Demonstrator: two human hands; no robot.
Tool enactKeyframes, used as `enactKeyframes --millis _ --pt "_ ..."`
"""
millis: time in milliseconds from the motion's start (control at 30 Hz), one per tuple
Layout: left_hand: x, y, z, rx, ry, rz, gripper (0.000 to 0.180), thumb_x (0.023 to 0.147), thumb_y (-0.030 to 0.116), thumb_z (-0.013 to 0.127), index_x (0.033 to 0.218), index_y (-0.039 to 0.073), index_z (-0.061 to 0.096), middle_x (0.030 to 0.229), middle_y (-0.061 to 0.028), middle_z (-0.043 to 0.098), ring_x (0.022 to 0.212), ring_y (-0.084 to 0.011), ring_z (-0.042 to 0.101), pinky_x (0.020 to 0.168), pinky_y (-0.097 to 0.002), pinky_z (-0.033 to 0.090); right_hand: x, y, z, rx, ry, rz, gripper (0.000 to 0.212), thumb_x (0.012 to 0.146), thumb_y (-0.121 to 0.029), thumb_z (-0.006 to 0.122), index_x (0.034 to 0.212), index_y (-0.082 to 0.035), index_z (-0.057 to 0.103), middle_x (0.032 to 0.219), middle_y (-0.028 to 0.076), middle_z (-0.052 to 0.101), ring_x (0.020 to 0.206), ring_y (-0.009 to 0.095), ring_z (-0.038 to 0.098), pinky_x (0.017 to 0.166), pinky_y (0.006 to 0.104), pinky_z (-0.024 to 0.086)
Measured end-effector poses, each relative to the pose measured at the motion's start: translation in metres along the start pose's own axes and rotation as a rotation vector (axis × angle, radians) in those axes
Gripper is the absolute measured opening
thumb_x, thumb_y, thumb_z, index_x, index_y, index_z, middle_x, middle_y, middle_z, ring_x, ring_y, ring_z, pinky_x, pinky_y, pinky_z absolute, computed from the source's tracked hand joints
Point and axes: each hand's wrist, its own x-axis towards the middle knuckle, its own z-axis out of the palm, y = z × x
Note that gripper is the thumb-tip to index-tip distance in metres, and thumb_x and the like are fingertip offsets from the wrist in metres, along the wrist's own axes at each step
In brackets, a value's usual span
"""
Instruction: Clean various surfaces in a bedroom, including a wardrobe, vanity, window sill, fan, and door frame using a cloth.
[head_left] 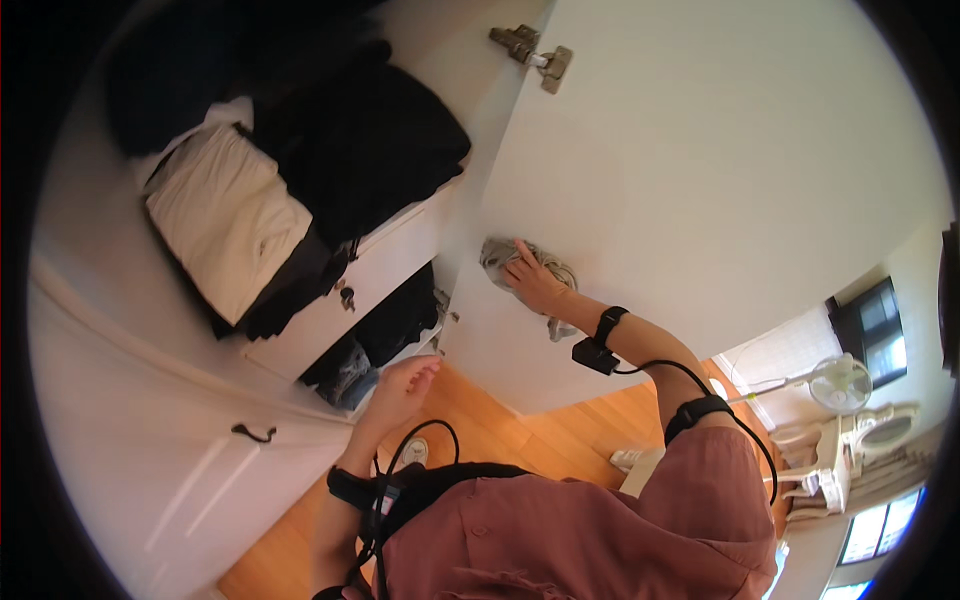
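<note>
Nearest the camera is the dusty-rose woven shirt (580, 530) on the person's torso, below the large, flat, white-painted cabinet door (720, 180) that stands swung open. A thin, looping black cable (457, 440) rises beside the shirt, short of the door.

Slightly farther out are the 2 bare hands. The left hand (400, 388) hovers to the left of the door's lower hinged edge, fingers loosely curled, with nothing visible in its grasp. The right hand (540, 287) is at the door itself, fingers spread over a crumpled grey fabric cloth (497, 262) and holding it pressed to the panel.

The cloth lies on the door's inner face, low and close to the hinged edge, directly under the right fingers and bulging past them on both sides. Its long axis slants from upper left to lower right across the door, roughly in line with the right forearm, and a loose tail hangs beneath the wrist. The right hand touches it; the left is clearly apart.

Left of the door, a folded cream cotton garment (235, 225) rests beside a pile of folded black clothes (375, 130). Beneath the door runs an orange-brown plank floor (545, 440). Farthest, right of the door, stands a round white pedestal fan (840, 384).
</note>
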Motion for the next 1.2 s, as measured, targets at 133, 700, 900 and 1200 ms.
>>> enactKeyframes --millis 133,700,900,1200 --pt "-0.022 0.003 -0.005 0.069 0.086 -0.054 0.02 0.083 0.003 0.05 0.101 0.002 0.058 0.089 -0.0108 0.064 0.078 -0.0194 0.062 0.065 -0.0279 0.049 0.023 0.017 -0.035 0.289 -0.226 -0.192 0.026 0.07 -0.015 0.053 0.094 -0.008 0.061 0.082 0.007 0.054 0.095 0.022 0.051 0.11 0.0498 0.011" --pt "-0.052 0.0 0.01 0.096 0.069 -0.187 0.025 0.082 0.002 0.049 0.105 0.001 0.057 0.093 -0.0124 0.063 0.082 -0.0212 0.061 0.069 -0.0295 0.049 0.003 -0.038 0.008 0.128 0.001 0.066 0.054 0.077 -0.034 0.054 0.12 -0.002 0.048 0.104 0.015 0.051 0.112 0.03 0.041 0.108 0.054 0.006" --pt "-0.074 -0.011 0.001 0.121 0.109 -0.284 0.025 0.081 0.001 0.05 0.105 0.002 0.058 0.091 -0.0118 0.063 0.081 -0.0204 0.062 0.069 -0.0294 0.049 -0.171 -0.131 0.031 0.137 -0.353 -0.432 0.04 0.08 -0.025 0.049 0.116 -0.007 0.053 0.108 0.004 0.053 0.121 0.026 0.034 0.109 0.0521 -0.003" --pt "-0.039 -0.014 0.011 0.171 -0.007 -0.215 0.021 0.086 0.005 0.051 0.105 0.002 0.057 0.09 -0.0112 0.064 0.08 -0.018 0.061 0.067 -0.0272 0.048 -0.306 -0.171 0.057 0.481 -0.802 -0.389 0.038 0.074 -0.021 0.059 0.111 -0.011 0.058 0.114 0.0 0.052 0.117 0.02 0.04 0.109 0.0437 0.01"
